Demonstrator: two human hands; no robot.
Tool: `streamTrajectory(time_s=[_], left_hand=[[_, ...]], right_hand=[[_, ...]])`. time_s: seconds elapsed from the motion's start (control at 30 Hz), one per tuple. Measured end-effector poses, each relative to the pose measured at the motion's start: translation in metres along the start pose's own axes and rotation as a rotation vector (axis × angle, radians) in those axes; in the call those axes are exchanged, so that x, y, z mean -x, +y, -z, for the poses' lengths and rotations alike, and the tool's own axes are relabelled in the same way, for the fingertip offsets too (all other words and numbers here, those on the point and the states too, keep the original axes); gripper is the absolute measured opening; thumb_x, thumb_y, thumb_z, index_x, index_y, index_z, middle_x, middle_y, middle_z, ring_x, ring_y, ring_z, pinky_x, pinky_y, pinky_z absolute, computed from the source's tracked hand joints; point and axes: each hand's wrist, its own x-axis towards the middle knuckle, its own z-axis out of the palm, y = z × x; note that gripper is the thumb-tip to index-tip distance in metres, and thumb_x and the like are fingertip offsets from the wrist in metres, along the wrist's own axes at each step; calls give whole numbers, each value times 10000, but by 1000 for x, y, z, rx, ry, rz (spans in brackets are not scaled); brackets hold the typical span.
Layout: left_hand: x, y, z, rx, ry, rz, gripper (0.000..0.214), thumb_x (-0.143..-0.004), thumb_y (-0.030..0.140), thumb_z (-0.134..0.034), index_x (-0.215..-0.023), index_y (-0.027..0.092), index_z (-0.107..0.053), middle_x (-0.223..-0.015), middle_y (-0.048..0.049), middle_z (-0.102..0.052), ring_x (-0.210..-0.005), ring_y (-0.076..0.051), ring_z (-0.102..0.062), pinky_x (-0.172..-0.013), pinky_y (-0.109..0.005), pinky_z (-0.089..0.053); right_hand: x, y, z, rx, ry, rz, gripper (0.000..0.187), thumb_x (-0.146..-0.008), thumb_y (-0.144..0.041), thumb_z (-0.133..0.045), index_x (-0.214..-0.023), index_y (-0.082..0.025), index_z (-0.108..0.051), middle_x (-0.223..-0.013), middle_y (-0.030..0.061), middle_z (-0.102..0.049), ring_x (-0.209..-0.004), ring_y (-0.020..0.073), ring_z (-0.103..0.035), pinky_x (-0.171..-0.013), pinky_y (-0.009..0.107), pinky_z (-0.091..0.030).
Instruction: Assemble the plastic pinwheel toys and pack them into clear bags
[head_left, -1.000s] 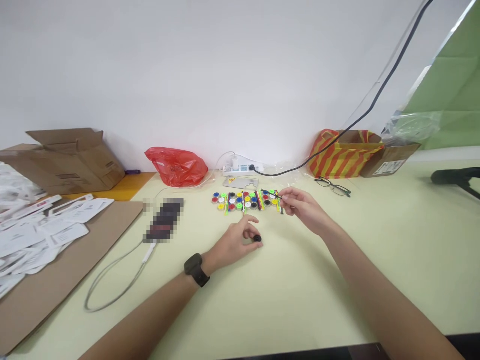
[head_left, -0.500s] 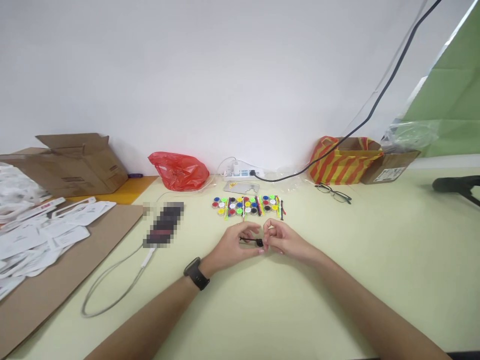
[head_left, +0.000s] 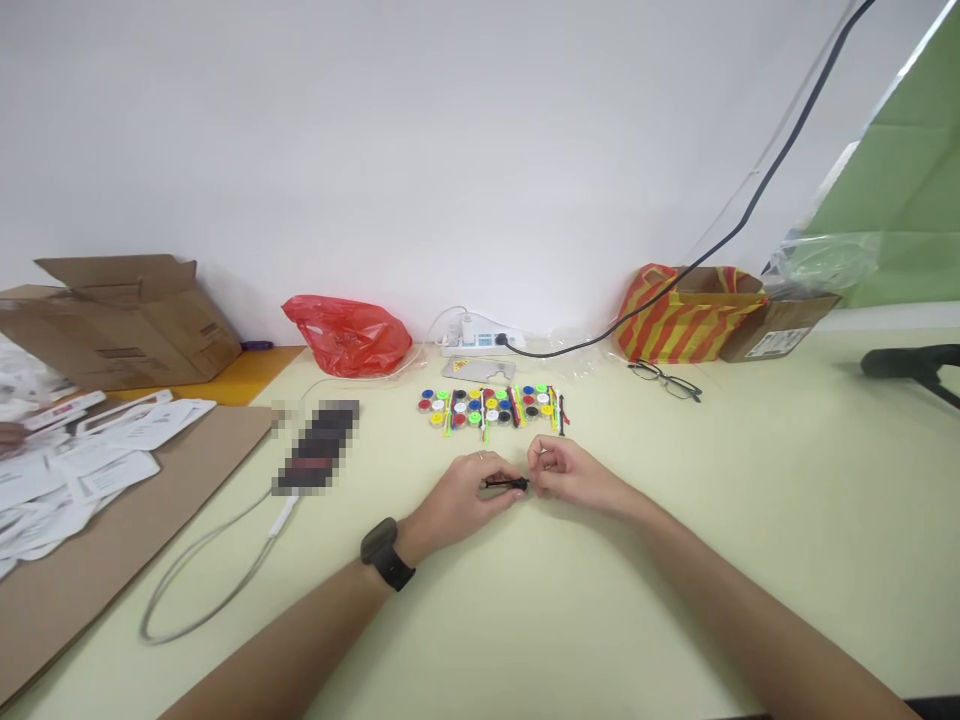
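Note:
My left hand (head_left: pixel 463 500), with a black watch on its wrist, pinches a small black piece (head_left: pixel 517 484) between thumb and fingers. The piece has a thin dark stem and a rounded end that points toward my right hand. Close beside that end is my right hand (head_left: pixel 574 480), its fingers curled and the thumb drawn in; whether anything is between its fingertips is too small to tell. Just beyond both hands lie rows of coloured round discs (head_left: pixel 491 405) in clear cases and several thin coloured sticks (head_left: pixel 517 406). One black stick (head_left: pixel 562 415) lies at their right end.
A blurred phone (head_left: pixel 319 447) with a cable lies left. White cards (head_left: pixel 112 475) cover a cardboard sheet, with what looks like another person's hand (head_left: pixel 10 437) at the edge. Behind are a red bag (head_left: pixel 349 337), power strip (head_left: pixel 484 342), striped bag (head_left: pixel 686 320) and glasses (head_left: pixel 666 381).
My left fingers have closed in more around the black piece. My right fingertips have drawn slightly away from its rounded end. The view has shifted a little; a hand appears at the left edge.

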Motion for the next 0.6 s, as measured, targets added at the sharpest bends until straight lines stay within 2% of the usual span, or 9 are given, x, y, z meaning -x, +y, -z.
streamTrajectory(time_s=[0.2,0.33,0.47,0.6], left_hand=[[3,5,0,7,24,-43,167,-948,262,-657,-1095,259,-737,-1077,-42,-760,-994,-208,-706,-904,-340,-577],[4,3,1,-57,19,-51,111,-947,257,-648,-1005,253,-742,-1017,-42,-773,-945,-214,-712,-867,-354,-574],[4,2,2,-130,37,-78,74,-931,257,-663,-953,254,-734,-1013,-48,-778,-965,-232,-704,-880,-383,-560],[2,6,2,-160,17,-93,31,-911,263,-695,-886,251,-682,-1016,-32,-762,-979,-233,-684,-879,-380,-543]], right_hand=[[1,0,-2,31,-19,61,115,-816,-204,-667,-885,-209,-575,-744,-22,-623,-699,143,-603,-650,260,-428],[-1,4,-3,35,-5,82,142,-831,-255,-706,-898,-209,-591,-779,-12,-640,-698,143,-591,-663,270,-441],[-3,8,-3,58,12,94,169,-854,-320,-722,-908,-203,-613,-719,-26,-598,-641,130,-533,-619,263,-412],[-2,8,-3,100,21,110,150,-855,-312,-717,-898,-199,-627,-741,-22,-594,-643,124,-515,-614,262,-408]])
